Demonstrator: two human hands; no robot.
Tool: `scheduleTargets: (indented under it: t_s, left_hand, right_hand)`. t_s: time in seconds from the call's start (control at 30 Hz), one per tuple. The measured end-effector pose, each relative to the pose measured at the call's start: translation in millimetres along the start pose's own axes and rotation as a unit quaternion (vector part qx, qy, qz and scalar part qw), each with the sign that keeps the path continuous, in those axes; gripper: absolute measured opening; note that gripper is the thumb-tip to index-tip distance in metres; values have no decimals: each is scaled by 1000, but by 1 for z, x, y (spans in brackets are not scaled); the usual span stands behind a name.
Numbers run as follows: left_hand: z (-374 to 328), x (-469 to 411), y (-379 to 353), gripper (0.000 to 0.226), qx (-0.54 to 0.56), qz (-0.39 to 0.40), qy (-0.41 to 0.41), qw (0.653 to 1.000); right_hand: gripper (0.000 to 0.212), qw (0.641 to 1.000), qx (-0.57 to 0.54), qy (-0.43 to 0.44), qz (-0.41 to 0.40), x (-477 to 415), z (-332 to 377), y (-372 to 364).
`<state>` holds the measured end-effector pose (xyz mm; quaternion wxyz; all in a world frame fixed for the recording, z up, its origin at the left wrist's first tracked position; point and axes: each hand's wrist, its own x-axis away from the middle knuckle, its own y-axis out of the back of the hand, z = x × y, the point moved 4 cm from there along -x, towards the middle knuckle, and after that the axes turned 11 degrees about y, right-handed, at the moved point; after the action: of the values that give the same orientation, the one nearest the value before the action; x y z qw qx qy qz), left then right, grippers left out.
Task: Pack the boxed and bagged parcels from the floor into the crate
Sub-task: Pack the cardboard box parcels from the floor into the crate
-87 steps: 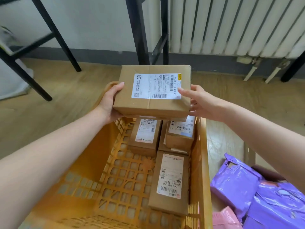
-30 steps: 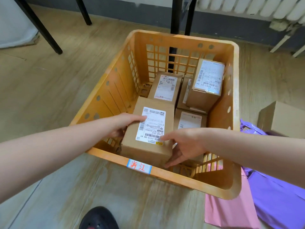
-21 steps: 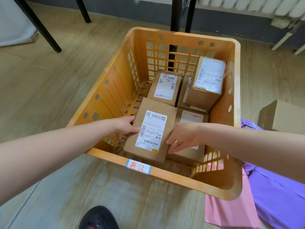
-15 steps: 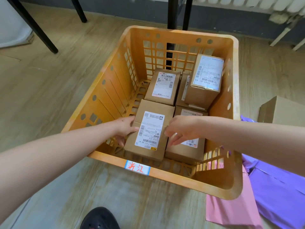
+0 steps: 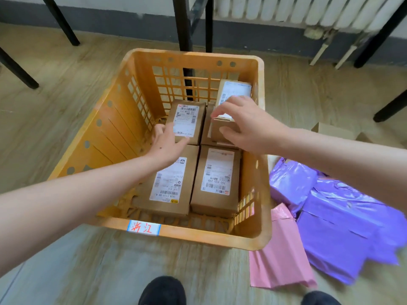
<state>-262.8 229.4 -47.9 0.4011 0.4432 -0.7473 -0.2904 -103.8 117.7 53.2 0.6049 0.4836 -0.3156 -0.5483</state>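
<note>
Top box in right grip, left grip relaxed

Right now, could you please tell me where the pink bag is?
In the head view the pink bag lies on the floor, lower right, by the near right corner of the crate, beside the purple bags.

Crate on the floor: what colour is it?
Orange-yellow plastic. The crate shows best in the head view, the only view here.
</note>
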Motion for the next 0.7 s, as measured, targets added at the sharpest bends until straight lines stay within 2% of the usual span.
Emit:
scheduleTargets:
  t_s: [0.07,0.17,0.3,0.43,0.5,0.57,0.63,0.7]
  left_hand:
    - [-45,13,3,57,50,-46,-125,990]
    - [-105,35,4,52,53,-50,-265,961]
    - [-162,55,-3,51,67,-73,-320,942]
    - [-226,71,-28,42,-43,-98,-401,910]
    - [-255,78,-54,36,-85,-75,-407,907]
    - [-274,81,-87,34,-131,-31,-377,916]
    - [-281,80,-122,34,-195,25,-340,920]
    - [-281,75,-151,34,-245,70,-320,912]
  right_hand:
    - [36,997,19,2,-69,18,-12,19]
    - [38,992,44,-15,-118,45,-35,38]
    - [40,988,35,-70,-132,78,-72,50]
    - [39,980,23,-157,-119,112,-115,50]
    - [40,972,20,-211,-101,133,-138,47]
    - [42,957,21,-280,-69,156,-164,41]
    - [44,925,1,-377,-51,181,-189,32]
    - [45,876,-40,-478,-45,206,-211,16]
